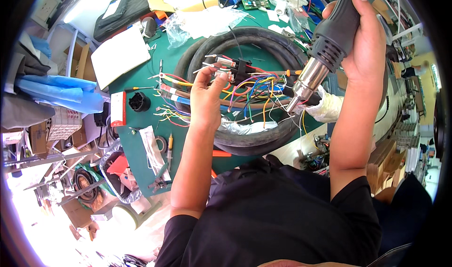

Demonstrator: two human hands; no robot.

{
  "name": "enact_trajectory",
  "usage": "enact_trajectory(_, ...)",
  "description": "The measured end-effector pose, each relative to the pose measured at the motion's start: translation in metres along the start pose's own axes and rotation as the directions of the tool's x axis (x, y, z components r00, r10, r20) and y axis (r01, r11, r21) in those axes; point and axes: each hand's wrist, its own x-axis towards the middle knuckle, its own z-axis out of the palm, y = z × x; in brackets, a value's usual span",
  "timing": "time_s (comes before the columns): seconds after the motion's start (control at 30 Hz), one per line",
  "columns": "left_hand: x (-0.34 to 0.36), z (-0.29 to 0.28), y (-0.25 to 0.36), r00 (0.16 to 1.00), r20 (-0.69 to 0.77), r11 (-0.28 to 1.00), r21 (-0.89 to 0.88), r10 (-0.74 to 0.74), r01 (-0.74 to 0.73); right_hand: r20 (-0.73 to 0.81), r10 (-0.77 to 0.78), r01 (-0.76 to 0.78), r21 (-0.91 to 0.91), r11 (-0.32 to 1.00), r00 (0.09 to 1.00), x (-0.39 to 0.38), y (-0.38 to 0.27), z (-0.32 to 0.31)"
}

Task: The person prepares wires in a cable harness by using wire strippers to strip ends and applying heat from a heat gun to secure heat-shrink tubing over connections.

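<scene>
The right hand is wrapped tight around the black handle of a heat gun, whose metal nozzle slants down toward a bundle of coloured wires. The left hand pinches a small connector at the end of those wires between thumb and fingertips. The wires lie inside a coil of thick black cable on the green table, with a black plug and pliers well to the left.

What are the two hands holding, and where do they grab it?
The right hand grips a heat gun by its black handle. The left hand pinches a connector on the coloured wires with its fingertips.
</scene>
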Motion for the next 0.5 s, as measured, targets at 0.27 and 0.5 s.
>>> enact_trajectory(0.27,-0.041,-0.01,0.022,0.957,-0.183,0.781,0.622,0.224,-0.063,0.01,-0.076,0.076,0.014,0.997,0.997,0.014,-0.006,0.009)
enact_trajectory(0.5,-0.055,-0.005,0.029,0.926,-0.246,0.847,0.517,0.286,-0.124,0.017,-0.048,0.048,-0.02,0.999,0.999,0.03,-0.007,0.012)
